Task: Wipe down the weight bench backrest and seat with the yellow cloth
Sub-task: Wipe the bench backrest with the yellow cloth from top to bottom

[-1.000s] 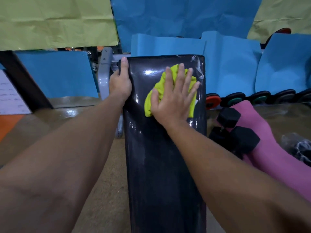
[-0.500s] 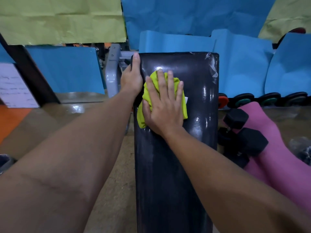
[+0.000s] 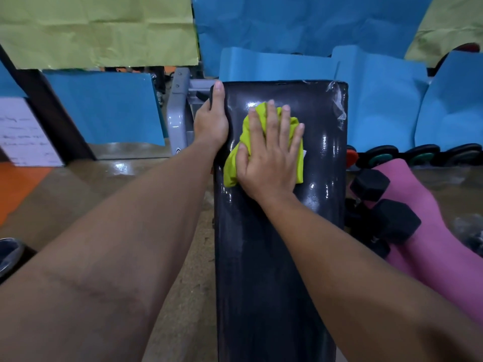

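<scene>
White sheet [image 3: 24,131]: it is leaning at the far left, carrying handwritten lines too faint and blurred to read.
Grey frame [image 3: 179,113]: it is showing a small round mark low on its upright, illegible; no brand name is visible anywhere.
Left hand [image 3: 212,121]: it is gripping the left edge of the backrest near the top, thumb lying along the upper face, fingers wrapping out of sight round the side (apparently steadying the pad).
Backrest [image 3: 274,257]: the black pad is glistening with wet highlights in its upper part; the lower stretch is looking duller and streaked, so that length is judged not yet wiped.
Yellow cloth [image 3: 235,163]: it is lying bunched on the upper backrest, left of centre, under the palm.
Right hand [image 3: 271,158]: it is pressing flat on the cloth, fingers straight and spread, nothing clenched.
Seat: it is not showing in view; judged outstanding.
Progress: early, working the top of the pad.
Dumbbells [image 3: 392,220]: black hex heads are resting beside a pink mat [image 3: 444,244]; no markings are legible.
</scene>
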